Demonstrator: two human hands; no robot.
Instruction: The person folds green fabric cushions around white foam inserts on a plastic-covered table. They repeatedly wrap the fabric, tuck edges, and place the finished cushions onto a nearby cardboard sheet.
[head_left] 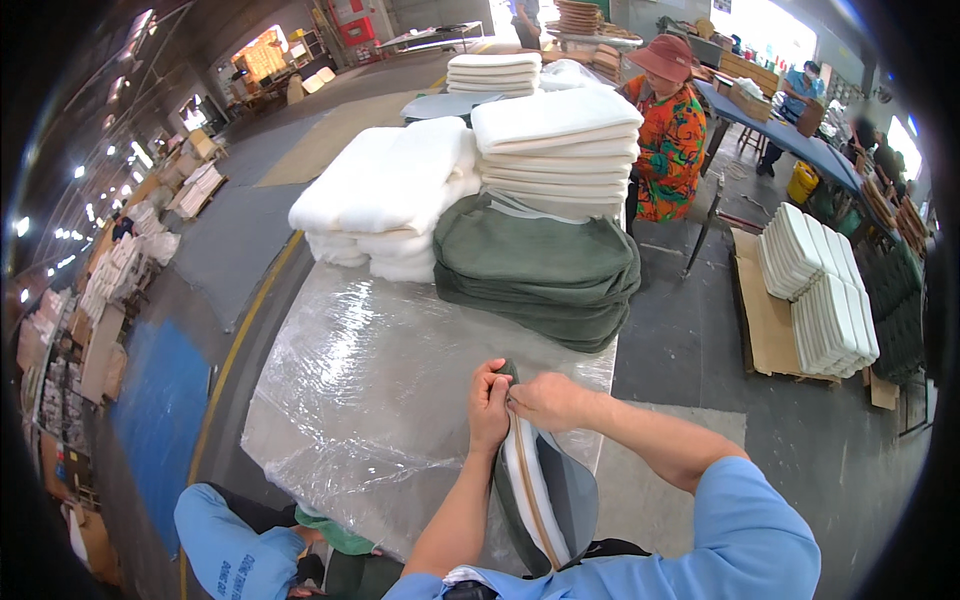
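Note:
A dark green cushion cover [510, 505] stands on edge close to my body, its zip opening turned up. White padding [517, 470] shows in the gap, beside a tan zip tape [533, 480] and a grey underside [575, 490]. My left hand [488, 408] is closed around the cover's far end. Fingers of my right hand [548, 400] are pinched at the same end, by the top of the zip; whether they hold the slider or only cloth is hidden. Just beyond lies a stack of dark green covers [535, 260].
The table is wrapped in clear plastic film [350, 370]. White padding sheets [385, 185] and folded white pads [555, 140] are piled at its far side. A person in a red hat [665, 140] stands beyond on the right; another person in blue [235, 550] is at lower left. White cushions [820, 290] sit on cardboard to the right.

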